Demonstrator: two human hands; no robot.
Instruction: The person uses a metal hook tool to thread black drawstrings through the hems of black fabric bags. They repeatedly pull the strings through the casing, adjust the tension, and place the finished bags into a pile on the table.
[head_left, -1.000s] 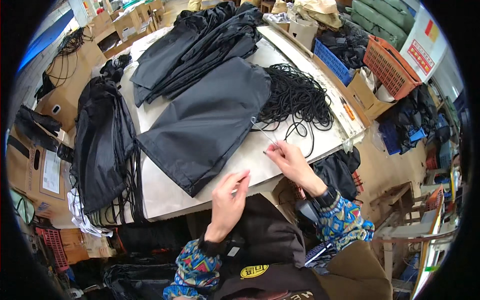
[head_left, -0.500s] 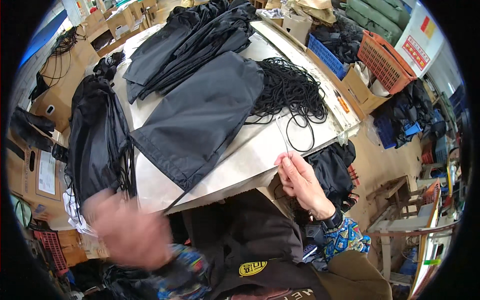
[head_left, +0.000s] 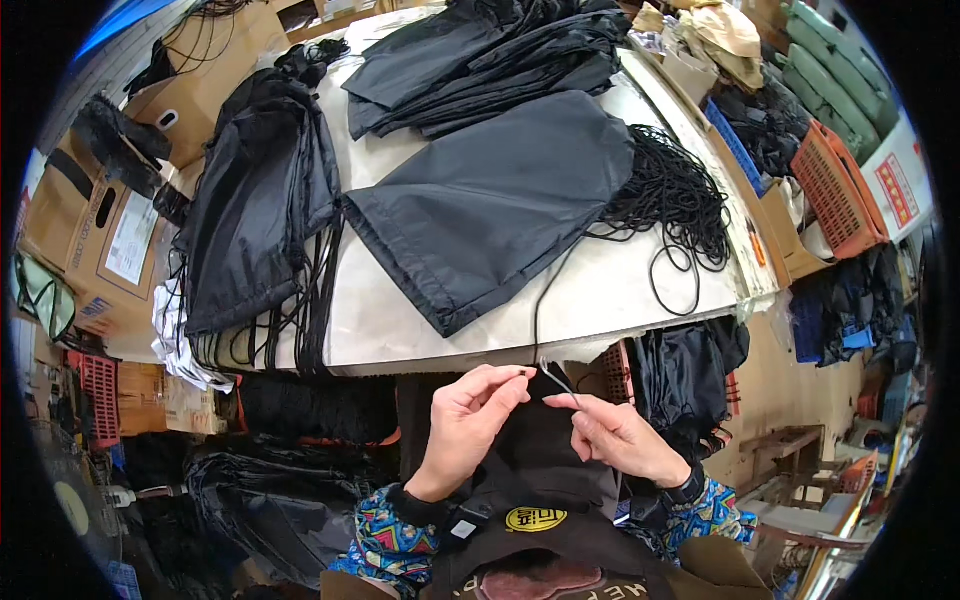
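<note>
My left hand [head_left: 468,420] pinches the end of a black cord [head_left: 538,310] just off the table's front edge. Facing it, my right hand [head_left: 625,440] grips a thin metal wire tool [head_left: 556,379] with a small hooked or looped tip. The cord meets this tip; whether it passes through cannot be made out. From there the cord runs up over the table edge toward a tangled heap of black cords [head_left: 680,200]. A flat black fabric bag [head_left: 490,200] lies in front of me, with a stitched hem along its near-left edge.
More black bags are stacked at the back of the white table [head_left: 400,330]. Another pile of bags [head_left: 265,200] hangs its cords over the left front edge. An orange crate [head_left: 840,185] and a cardboard box [head_left: 785,230] stand on the right, with orange-handled cutters [head_left: 757,247] nearby.
My left hand has swung right from the table's left front and now pinches a cord. My right hand has lowered the wire tool to meet it. The view has shifted.
</note>
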